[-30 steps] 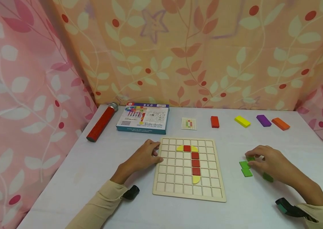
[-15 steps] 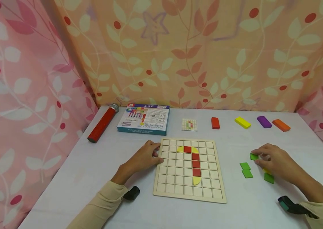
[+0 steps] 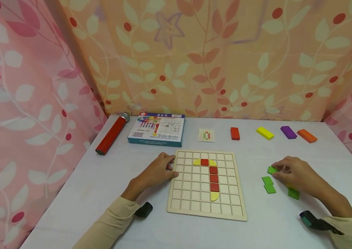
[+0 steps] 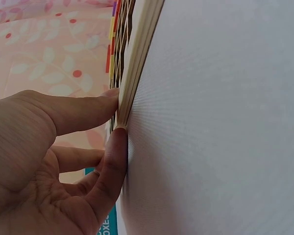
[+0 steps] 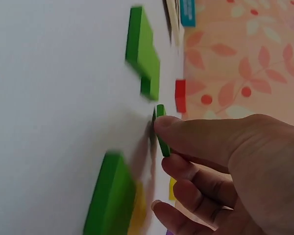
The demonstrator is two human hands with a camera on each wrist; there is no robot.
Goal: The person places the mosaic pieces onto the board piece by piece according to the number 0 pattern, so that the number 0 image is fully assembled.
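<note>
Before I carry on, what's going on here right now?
A person's left grip holds the left edge of a wooden grid board, while the right grip pinches a green tile off to the board's right. Four red tiles and three yellow tiles sit on the board, but no green ones. Three other green tiles lie near the right grip.

The right grip (image 3: 300, 177) has moved its green tile (image 3: 271, 169) slightly left since half a second ago; a yellow piece (image 5: 137, 210), hidden from the head view a second ago, now shows.
</note>
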